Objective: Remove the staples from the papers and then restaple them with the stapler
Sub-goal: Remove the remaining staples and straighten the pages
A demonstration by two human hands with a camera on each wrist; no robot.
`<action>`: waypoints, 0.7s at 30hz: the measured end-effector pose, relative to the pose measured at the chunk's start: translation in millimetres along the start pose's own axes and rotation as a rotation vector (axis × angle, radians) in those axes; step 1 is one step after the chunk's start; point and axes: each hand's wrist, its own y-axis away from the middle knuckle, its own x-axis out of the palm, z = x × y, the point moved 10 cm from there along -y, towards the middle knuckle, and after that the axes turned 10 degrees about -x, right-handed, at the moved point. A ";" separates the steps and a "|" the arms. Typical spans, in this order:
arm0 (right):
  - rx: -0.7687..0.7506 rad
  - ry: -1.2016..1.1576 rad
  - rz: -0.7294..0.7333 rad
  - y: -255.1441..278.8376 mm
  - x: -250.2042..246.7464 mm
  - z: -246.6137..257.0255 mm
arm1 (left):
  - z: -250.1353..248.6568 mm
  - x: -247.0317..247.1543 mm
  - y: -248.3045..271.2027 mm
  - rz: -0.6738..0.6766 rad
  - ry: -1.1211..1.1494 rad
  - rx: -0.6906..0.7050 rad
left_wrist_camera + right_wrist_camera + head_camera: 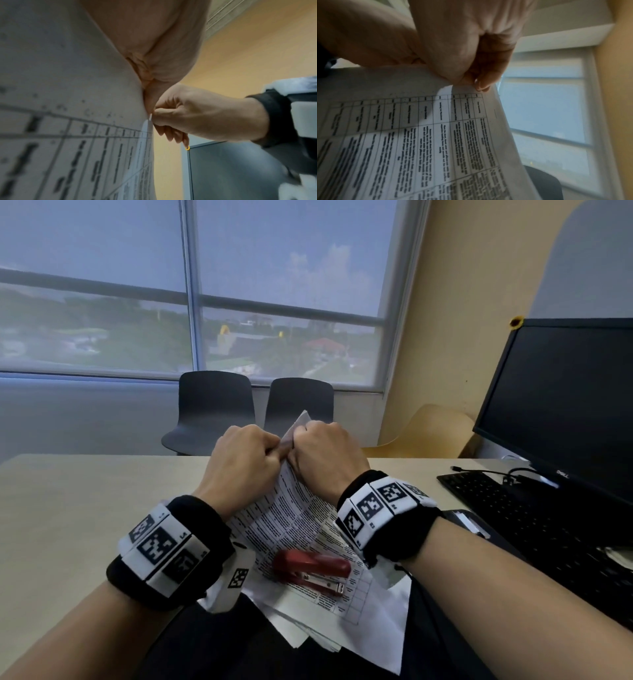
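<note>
Papers (291, 518) printed with tables rise from the beige table (85, 508), their top corner lifted up between both hands. Left hand (239, 460) and right hand (325, 453) meet knuckle to knuckle there, fingers curled, each pinching that corner. Lower on the sheets lies the red stapler (311, 571), untouched. Off right stand a black monitor (565, 398) and keyboard (534, 518).

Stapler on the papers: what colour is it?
Red, with a metal base; the stapler shows best in the head view.
</note>
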 end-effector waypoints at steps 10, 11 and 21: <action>0.254 -0.317 -0.137 0.3 20.4 -43.9 | 13.1 1.3 2.9 0.062 0.033 -0.150; 0.326 -0.272 -0.122 3.1 20.3 -64.6 | 13.3 -0.2 5.2 0.085 0.045 -0.163; 0.389 -0.435 0.296 88.7 69.8 -131.3 | 34.9 -15.9 -4.6 0.140 0.133 -0.253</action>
